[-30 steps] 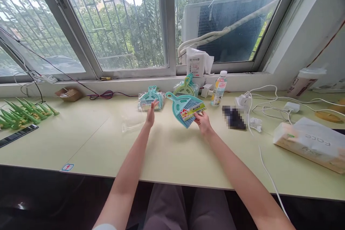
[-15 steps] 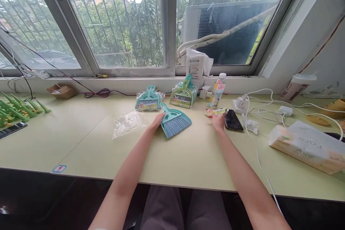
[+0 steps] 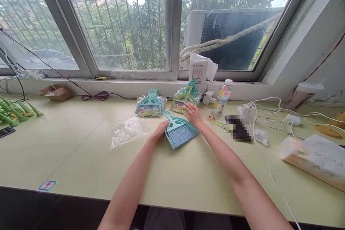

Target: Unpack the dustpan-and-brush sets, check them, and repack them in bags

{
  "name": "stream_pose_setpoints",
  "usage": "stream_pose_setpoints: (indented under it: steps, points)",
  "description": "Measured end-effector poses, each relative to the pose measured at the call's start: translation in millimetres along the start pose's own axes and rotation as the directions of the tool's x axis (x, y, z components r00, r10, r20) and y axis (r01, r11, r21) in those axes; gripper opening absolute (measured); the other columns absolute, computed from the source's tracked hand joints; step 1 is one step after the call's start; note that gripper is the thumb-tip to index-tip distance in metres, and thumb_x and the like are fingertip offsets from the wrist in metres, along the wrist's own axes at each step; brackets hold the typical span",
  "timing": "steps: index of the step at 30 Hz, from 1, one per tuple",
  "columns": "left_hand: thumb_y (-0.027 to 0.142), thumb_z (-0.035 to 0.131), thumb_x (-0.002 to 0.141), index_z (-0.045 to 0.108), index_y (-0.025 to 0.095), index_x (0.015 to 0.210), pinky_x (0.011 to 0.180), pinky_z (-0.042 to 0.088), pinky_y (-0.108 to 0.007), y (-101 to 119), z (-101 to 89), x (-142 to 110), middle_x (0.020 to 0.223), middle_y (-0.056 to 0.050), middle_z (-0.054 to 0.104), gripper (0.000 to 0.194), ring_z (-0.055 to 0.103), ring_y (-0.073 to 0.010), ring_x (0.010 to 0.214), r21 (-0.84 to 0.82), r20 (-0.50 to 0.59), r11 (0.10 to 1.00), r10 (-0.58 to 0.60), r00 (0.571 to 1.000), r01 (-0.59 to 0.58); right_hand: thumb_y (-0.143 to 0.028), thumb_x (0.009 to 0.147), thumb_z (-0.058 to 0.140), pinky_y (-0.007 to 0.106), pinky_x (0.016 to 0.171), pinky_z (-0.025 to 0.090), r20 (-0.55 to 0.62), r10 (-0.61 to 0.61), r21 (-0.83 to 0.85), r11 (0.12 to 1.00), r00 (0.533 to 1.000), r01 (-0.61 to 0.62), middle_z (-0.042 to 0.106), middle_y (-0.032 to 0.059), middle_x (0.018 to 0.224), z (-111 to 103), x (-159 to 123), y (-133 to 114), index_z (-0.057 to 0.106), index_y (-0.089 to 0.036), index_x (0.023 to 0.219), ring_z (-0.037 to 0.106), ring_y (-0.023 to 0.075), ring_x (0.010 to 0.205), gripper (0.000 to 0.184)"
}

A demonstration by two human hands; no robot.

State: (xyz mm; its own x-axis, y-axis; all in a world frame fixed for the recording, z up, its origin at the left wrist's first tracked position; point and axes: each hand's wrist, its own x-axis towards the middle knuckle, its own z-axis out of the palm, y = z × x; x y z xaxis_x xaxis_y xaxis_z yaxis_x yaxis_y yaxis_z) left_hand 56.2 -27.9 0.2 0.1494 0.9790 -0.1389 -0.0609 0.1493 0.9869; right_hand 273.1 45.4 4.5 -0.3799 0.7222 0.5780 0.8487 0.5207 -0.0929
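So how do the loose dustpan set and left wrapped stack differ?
The loose set is unwrapped; the left stack is in clear plastic. The left stack shows a printed label; the loose set shows none. The left hand touches the loose set, not the left stack. Both are teal.

Well to the left of the turquoise dustpan set (image 3: 181, 133), at the table's front edge, a sticker (image 3: 47, 185) is showing a red arrow inside a blue frame. Well to the set's right, a tissue pack (image 3: 312, 158) is carrying two lines of upside-down lettering, partly blurred, that seem to be spelling "Face". Nearer on that side, a loose label card (image 3: 215, 122) is bearing red and yellow-green print too small to make out. Behind the set, the labels on two bagged stacks (image 3: 151, 103) are likewise defeating reading, as is the print on a bottle (image 3: 223, 97) behind right and a white packet (image 3: 198, 71) farther back.
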Motion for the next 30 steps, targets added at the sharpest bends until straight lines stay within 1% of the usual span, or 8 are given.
stream_pose_setpoints:
  steps: [2,4,6,9,13,17,23,30]
  points:
    - [0.044,0.063,0.079,0.067,0.015,0.093,0.074,0.045,-0.032,-1.3,-4.2,1.1,0.087,-0.007,0.069,0.032,0.061,-0.0204,0.078,-0.001,-0.004,1.0,-0.003,1.0,0.003,-0.027,0.088,0.054,0.06,0.116,0.013,0.101,-0.16,-0.115,0.979,0.982,0.171,0.03,0.0035,0.156,17.6,20.7,7.4,0.041,-0.031,0.142,0.019,0.0296,0.145,0.056]
    - [0.045,0.064,0.078,0.066,0.016,0.097,0.07,0.044,-0.03,-2.2,-9.1,2.3,0.085,-0.005,0.068,0.035,0.061,-0.0194,0.076,-0.013,-0.001,1.0,-0.013,1.0,0.013,-0.031,0.09,0.052,0.064,0.115,0.005,0.198,-0.243,-0.157,0.948,0.95,0.275,0.025,0.0007,0.158,32.7,37.6,13.6,0.037,-0.034,0.144,0.015,0.0292,0.147,0.056]
    - [0.045,0.065,0.078,0.065,0.016,0.098,0.07,0.044,-0.029,-2.9,-13.1,3.7,0.085,-0.005,0.067,0.035,0.061,-0.0189,0.077,-0.028,0.012,0.999,-0.019,1.0,0.019,-0.031,0.093,0.045,0.067,0.113,0.003,0.256,-0.249,-0.159,0.942,0.934,0.295,0.027,-0.0007,0.157,44.4,48.0,22.4,0.039,-0.036,0.143,0.017,0.0284,0.147,0.051]
    - [0.047,0.065,0.078,0.065,0.017,0.098,0.071,0.043,-0.029,-3.9,-15.7,6.3,0.086,-0.005,0.067,0.036,0.061,-0.0193,0.079,-0.026,0.036,0.999,-0.027,0.999,0.028,-0.021,0.093,0.038,0.069,0.113,0.002,0.242,-0.182,-0.15,0.964,0.953,0.222,0.03,-0.0027,0.155,55.3,52.8,45.1,0.038,-0.037,0.143,0.02,0.0275,0.146,0.052]
    - [0.048,0.065,0.077,0.065,0.017,0.099,0.069,0.043,-0.027,-4.4,-14.4,7.4,0.089,-0.005,0.067,0.039,0.06,-0.0179,0.077,-0.033,0.053,0.999,-0.031,0.998,0.033,-0.005,0.086,0.03,0.06,0.118,0.003,0.163,-0.108,-0.118,0.985,0.981,0.128,0.033,-0.0047,0.153,63.6,54.8,77.7,0.037,-0.035,0.144,0.02,0.0223,0.147,0.066]
    - [0.047,0.067,0.075,0.065,0.016,0.095,0.066,0.042,-0.025,-3.4,-12.5,5.6,0.085,-0.004,0.064,0.037,0.057,-0.0152,0.074,-0.073,0.053,0.997,-0.009,0.999,0.013,-0.002,0.084,0.028,0.055,0.12,0.004,0.131,-0.081,-0.072,0.993,0.988,0.091,0.035,-0.0056,0.152,73.7,65.6,90.3,0.036,-0.035,0.145,0.02,0.0197,0.146,0.07]
    - [0.048,0.066,0.076,0.064,0.017,0.098,0.065,0.042,-0.025,-1.5,-13.0,4.6,0.086,-0.005,0.064,0.038,0.058,-0.0167,0.075,-0.065,0.04,0.998,-0.005,0.999,0.008,-0.004,0.085,0.029,0.052,0.12,0.007,0.12,-0.132,-0.047,0.989,0.984,0.139,0.032,-0.0031,0.154,83.9,76.2,95.5,0.034,-0.033,0.146,0.021,0.019,0.146,0.068]
    - [0.049,0.066,0.076,0.064,0.018,0.096,0.064,0.042,-0.026,-0.6,-13.9,6.3,0.087,-0.004,0.065,0.037,0.059,-0.0162,0.075,-0.072,0.013,0.997,-0.038,0.999,0.039,-0.011,0.091,0.028,0.049,0.118,0.019,0.09,-0.238,-0.079,0.966,0.967,0.245,0.029,0.0028,0.156,78.6,65.5,93.2,0.032,-0.027,0.148,0.023,0.0206,0.146,0.06]
